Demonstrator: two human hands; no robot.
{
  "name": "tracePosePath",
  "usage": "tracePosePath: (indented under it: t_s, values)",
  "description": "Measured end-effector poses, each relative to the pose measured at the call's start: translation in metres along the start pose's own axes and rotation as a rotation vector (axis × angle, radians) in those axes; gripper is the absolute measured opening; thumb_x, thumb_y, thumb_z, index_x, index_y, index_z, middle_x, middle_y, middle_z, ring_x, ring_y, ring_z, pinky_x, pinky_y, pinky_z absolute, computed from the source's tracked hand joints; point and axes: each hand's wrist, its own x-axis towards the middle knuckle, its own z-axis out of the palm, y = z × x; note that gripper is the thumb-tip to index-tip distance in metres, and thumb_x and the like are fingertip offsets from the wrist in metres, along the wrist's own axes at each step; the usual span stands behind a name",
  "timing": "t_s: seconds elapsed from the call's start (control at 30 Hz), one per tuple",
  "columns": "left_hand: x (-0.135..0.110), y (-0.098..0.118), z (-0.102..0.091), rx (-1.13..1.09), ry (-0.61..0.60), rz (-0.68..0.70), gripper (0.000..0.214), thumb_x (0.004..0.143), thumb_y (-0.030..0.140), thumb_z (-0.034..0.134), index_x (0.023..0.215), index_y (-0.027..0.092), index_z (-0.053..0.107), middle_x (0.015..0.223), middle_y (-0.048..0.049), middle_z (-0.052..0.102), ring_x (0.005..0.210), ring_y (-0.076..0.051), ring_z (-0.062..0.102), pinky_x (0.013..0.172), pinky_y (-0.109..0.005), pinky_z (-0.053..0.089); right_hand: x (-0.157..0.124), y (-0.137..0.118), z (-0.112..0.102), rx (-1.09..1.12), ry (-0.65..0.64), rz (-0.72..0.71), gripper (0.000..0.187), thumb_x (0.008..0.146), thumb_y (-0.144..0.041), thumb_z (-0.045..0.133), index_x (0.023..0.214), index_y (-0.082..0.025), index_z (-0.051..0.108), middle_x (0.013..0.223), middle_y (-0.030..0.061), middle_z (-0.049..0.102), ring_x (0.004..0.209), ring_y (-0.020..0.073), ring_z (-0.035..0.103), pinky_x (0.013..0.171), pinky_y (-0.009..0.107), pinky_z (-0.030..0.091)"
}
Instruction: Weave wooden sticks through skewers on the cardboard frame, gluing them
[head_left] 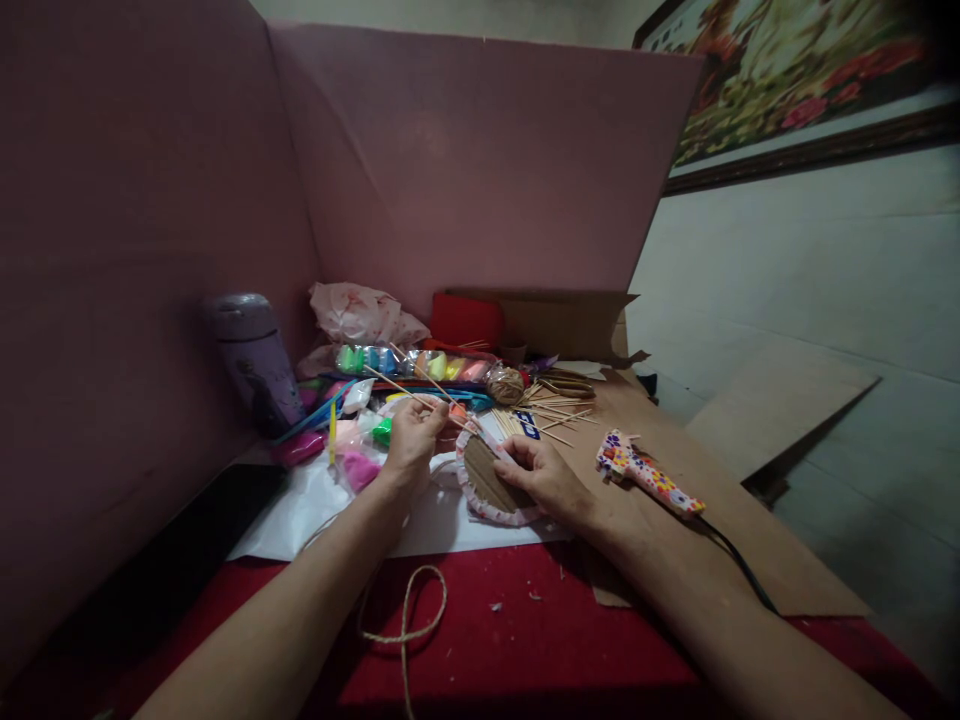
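Note:
In my left hand (418, 432) are two thin wooden skewers (390, 380), pinched between the fingers, their upper ends pointing up and left. My right hand (536, 475) is closed on the right edge of a rounded cardboard piece (491, 478) with a pale pink-and-white wrapped rim. The skewers' lower ends reach the top edge of that piece; whether they are fixed to it I cannot tell. A length of twine (405, 635) hangs in a loop over the red cloth below my left forearm. To the right of my right hand lies a flower-patterned glue gun (649, 475) with a black cord.
Packs of coloured clay (412, 363), a ball of twine (505, 384), scissors (566, 384) and several loose skewers (551, 415) lie behind my hands. A purple bottle (255, 365) stands left, near a dark flat object (191, 545). Brown cardboard (750, 555) covers the right side; pink panels (480, 170) rise behind.

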Motion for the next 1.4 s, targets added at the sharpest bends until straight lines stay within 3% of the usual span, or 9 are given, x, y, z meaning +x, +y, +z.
tracePosePath:
  t_s: [1.4]
  values:
    - [0.0019, -0.0013, -0.0008, -0.019, 0.006, -0.027, 0.036, 0.058, 0.037, 0.073, 0.076, 0.016, 0.050, 0.060, -0.0021, 0.064, 0.050, -0.015, 0.061, 0.045, -0.023, 0.045, 0.0006, 0.0030, 0.0003, -0.092, 0.021, -0.045, 0.016, 0.073, -0.033, 0.056, 0.069, -0.018, 0.052, 0.065, -0.0014, 0.052, 0.062, 0.0134, 0.048, 0.055, 0.023, 0.037]
